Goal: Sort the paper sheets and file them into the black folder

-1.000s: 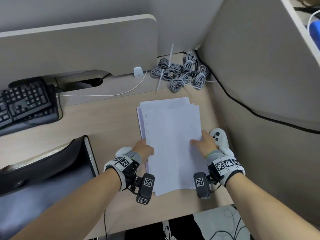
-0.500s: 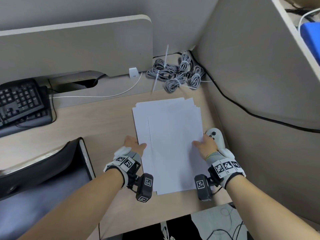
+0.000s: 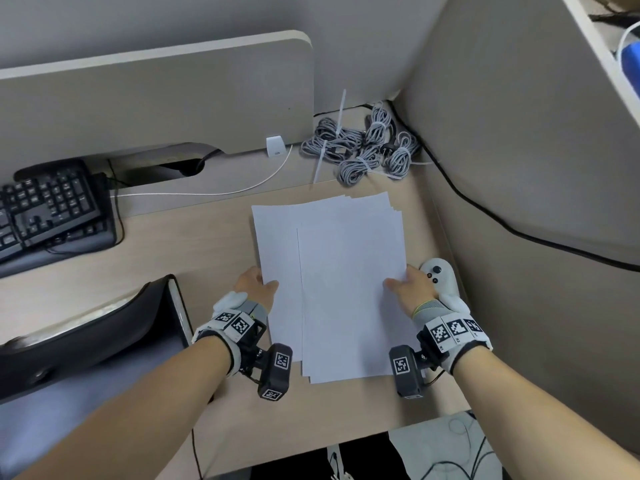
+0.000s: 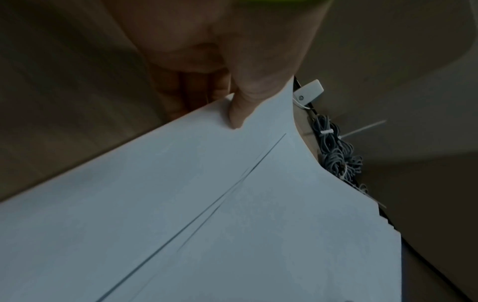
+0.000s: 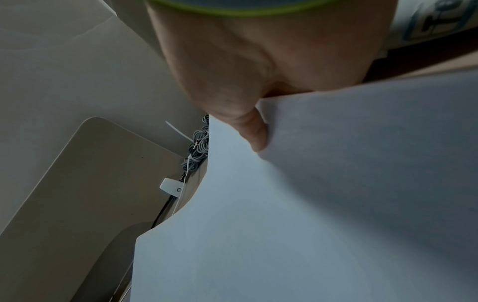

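Observation:
A loose stack of white paper sheets [image 3: 339, 271] lies on the desk, its edges uneven, the top sheets offset to the right. My left hand [image 3: 254, 284] pinches the stack's left edge, thumb on top [image 4: 240, 110], fingers underneath. My right hand [image 3: 410, 285] pinches the right edge the same way, thumb on top [image 5: 254, 132]. In the wrist views the paper sheets [image 4: 207, 214] [image 5: 310, 204] curve upward between the hands. The black folder [image 3: 86, 337] sits open at the left front of the desk, apart from both hands.
A white controller [image 3: 441, 277] lies just right of my right hand by the partition wall. Bundled grey cables [image 3: 363, 147] and a white charger [image 3: 276, 146] sit behind the paper. A black keyboard [image 3: 48, 209] is at far left.
My left hand slid outward to the stack's left edge, and a lower sheet now shows further left. The right hand stayed at the right edge.

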A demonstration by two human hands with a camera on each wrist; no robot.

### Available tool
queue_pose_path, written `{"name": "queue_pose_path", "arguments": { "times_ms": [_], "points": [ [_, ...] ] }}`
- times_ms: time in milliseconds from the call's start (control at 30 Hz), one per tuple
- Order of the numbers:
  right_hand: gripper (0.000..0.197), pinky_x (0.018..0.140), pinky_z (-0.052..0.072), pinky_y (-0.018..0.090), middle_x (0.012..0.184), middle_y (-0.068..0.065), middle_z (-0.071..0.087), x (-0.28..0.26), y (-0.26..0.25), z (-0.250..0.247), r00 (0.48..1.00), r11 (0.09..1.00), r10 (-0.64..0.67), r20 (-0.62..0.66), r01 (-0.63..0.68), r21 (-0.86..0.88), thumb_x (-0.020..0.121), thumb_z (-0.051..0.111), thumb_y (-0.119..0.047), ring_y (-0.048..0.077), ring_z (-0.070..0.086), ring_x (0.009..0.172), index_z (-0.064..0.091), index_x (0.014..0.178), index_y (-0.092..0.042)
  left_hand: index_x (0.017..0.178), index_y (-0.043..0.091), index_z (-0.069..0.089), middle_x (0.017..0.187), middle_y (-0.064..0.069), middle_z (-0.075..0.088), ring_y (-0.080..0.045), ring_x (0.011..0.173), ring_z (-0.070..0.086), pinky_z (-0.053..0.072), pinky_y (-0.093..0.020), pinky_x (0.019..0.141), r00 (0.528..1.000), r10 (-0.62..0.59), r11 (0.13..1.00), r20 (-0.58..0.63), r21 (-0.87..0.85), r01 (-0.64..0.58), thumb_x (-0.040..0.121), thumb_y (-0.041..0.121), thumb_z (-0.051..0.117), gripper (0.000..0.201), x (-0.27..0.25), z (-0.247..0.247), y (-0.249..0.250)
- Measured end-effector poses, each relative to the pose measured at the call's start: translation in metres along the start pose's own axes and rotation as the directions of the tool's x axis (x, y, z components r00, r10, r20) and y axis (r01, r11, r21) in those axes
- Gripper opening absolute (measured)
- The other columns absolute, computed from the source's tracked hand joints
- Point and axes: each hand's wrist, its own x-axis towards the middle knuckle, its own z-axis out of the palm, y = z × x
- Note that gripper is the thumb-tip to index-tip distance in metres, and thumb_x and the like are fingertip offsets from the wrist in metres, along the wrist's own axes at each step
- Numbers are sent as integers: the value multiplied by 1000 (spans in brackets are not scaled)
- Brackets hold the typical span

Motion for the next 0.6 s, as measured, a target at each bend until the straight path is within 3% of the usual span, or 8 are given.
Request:
{"name": "queue_pose_path", "arguments": {
  "times_ms": [67,133,300,433,500,533,600],
  "points": [
    [20,52,33,18,93,3,60,2,0,2,1000,1000,0,5,0,10,89,58,-14,21,54,79,58,109,-8,79,7,53,70,-5,51,-20,61,47,39,-28,62,1000,31,997,-6,-69,-31,89,24,62,22,-3,-1,-2],
    [21,55,37,21,94,5,62,4,1,4,1000,999,1,8,-1,34,88,58,-14,22,55,79,59,109,-8,68,14,42,63,-1,44,-18,56,40,32,-25,55,998,51,995,-27,-87,-53,90,22,61,30,-9,0,0],
    [24,76,44,28,102,7,68,9,8,5,999,997,3,42,-6,78,87,61,-15,25,62,88,61,110,-10,72,15,44,65,0,47,-18,58,43,33,-25,53,999,37,992,-10,-124,-38,87,27,67,31,-15,4,5],
    [24,76,43,27,100,4,67,10,9,5,999,997,0,54,-4,79,87,61,-15,24,62,90,61,111,-11,71,12,50,72,-6,58,-22,67,56,49,-38,64,999,-5,973,48,-229,16,74,35,75,34,-11,15,3],
    [24,75,43,27,99,5,66,10,10,4,998,998,1,56,-5,63,86,61,-14,24,61,88,61,109,-9,93,10,61,89,-5,66,-25,79,64,56,-45,77,998,-20,958,56,-283,35,72,37,76,38,-13,15,4],
    [24,75,44,28,99,5,66,11,11,4,998,998,3,60,-6,61,86,61,-14,24,61,88,61,109,-9,101,12,62,93,-3,67,-25,83,65,55,-43,80,998,-24,950,63,-308,43,77,37,75,37,-15,14,7],
    [23,78,47,30,101,6,67,11,13,4,998,998,6,59,-10,59,86,62,-14,26,62,90,61,109,-10,85,16,57,79,0,60,-23,73,59,49,-34,73,998,-27,956,64,-291,44,90,39,63,24,-19,11,8]
  ]
}}
